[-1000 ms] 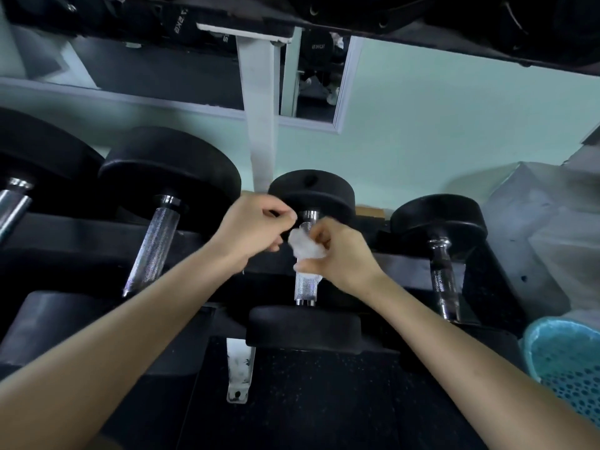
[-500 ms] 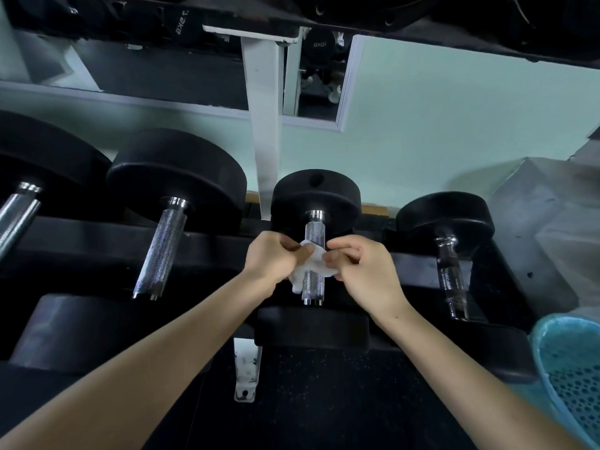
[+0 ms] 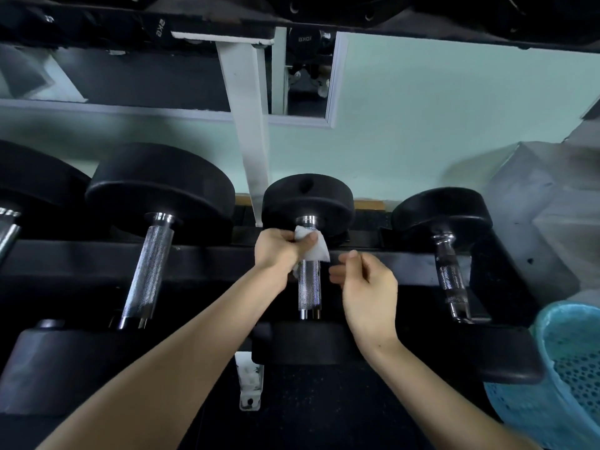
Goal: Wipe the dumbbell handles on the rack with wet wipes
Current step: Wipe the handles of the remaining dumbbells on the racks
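A black dumbbell lies on the rack (image 3: 97,254) in the middle, its knurled chrome handle (image 3: 309,287) pointing toward me. My left hand (image 3: 279,251) grips a white wet wipe (image 3: 313,246) wrapped round the far end of that handle, just below the far weight head (image 3: 308,199). My right hand (image 3: 367,280) hovers just right of the handle with fingers loosely curled, holding nothing and slightly blurred. A larger dumbbell handle (image 3: 147,271) sits to the left, a smaller one (image 3: 449,274) to the right.
A white rack upright (image 3: 246,125) rises behind the middle dumbbell. A blue perforated plastic basket (image 3: 571,368) stands at the lower right. Another shelf of dumbbells (image 3: 292,11) hangs overhead. Grey covered material (image 3: 552,206) fills the right side.
My right hand has let go of the wipe and drawn back to the right. My left hand now holds the wipe alone, moved up toward the far end of the handle.
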Tool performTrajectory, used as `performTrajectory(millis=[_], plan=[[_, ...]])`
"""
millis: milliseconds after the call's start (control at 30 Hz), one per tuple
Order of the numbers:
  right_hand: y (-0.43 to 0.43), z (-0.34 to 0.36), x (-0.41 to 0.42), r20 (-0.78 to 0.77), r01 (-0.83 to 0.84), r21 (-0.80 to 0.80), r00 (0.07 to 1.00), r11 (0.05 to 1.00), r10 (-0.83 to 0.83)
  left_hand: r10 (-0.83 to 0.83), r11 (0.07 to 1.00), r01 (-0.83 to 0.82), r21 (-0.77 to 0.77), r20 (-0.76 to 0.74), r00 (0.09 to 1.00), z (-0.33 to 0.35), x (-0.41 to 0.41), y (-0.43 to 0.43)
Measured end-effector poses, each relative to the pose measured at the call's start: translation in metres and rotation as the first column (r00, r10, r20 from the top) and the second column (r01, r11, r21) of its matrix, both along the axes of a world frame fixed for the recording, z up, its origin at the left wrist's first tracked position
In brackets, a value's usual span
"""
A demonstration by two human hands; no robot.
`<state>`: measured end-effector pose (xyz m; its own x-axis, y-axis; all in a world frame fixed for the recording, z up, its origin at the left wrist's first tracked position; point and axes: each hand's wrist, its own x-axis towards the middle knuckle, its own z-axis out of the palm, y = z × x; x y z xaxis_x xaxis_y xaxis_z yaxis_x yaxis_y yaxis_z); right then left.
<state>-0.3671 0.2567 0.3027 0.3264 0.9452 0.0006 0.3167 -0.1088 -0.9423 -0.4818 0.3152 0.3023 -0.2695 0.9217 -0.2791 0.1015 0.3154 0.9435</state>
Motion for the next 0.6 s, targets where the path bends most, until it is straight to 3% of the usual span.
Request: performTrajectory(millis=[100, 233, 367, 600], plan=[[-0.002, 0.003, 0.001, -0.037, 0.019, 0.019, 0.999, 1.000, -0.018, 0.031, 0.999, -0.030, 0.024, -0.014, 0.999, -0.003, -0.003, 0.015], [-0.005, 0.006, -0.001, -0.017, -0.017, 0.010, 1.000, 1.000, 0.017, -0.122, 0.992, 0.125, 0.012, -0.143, 0.982, -0.013, -0.011, 0.000], [-0.005, 0.005, 0.000, -0.027, -0.018, 0.001, 0.999, 1.000, 0.018, -0.267, 0.962, 0.268, -0.043, -0.329, 0.906, -0.022, -0.020, -0.026], [-0.001, 0.004, -0.001, -0.077, -0.004, -0.046, 0.997, 0.999, 0.000, -0.268, 0.956, 0.289, 0.056, -0.240, 0.933, -0.007, -0.012, -0.010]])
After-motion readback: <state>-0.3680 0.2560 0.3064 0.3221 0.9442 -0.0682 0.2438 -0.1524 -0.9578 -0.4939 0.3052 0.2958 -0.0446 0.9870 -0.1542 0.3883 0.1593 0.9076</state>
